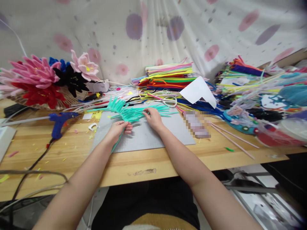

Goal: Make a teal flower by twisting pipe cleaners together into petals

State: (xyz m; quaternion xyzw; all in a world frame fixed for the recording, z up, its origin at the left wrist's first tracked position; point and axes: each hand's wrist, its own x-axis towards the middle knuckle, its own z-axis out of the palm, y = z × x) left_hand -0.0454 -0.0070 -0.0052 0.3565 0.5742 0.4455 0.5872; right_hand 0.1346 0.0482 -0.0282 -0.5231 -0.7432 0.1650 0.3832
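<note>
My left hand is closed around the lower end of a fan of turquoise pipe cleaners, whose short looped tips spread up and to the left. One strand trails down past my wrist. To its right, my right hand pinches at the turquoise pipe cleaners with thumb and forefinger; what exactly lies between the fingertips is small and partly hidden. More long turquoise pipe cleaners stretch out behind the right hand. Both hands are above a grey board on the wooden table.
A blue glue gun lies at left, its cord running down. Behind it stand fuzzy flowers. Scissors, a white paper piece and stacked pipe cleaners lie at the back. Two pink stems and a plastic tub are right.
</note>
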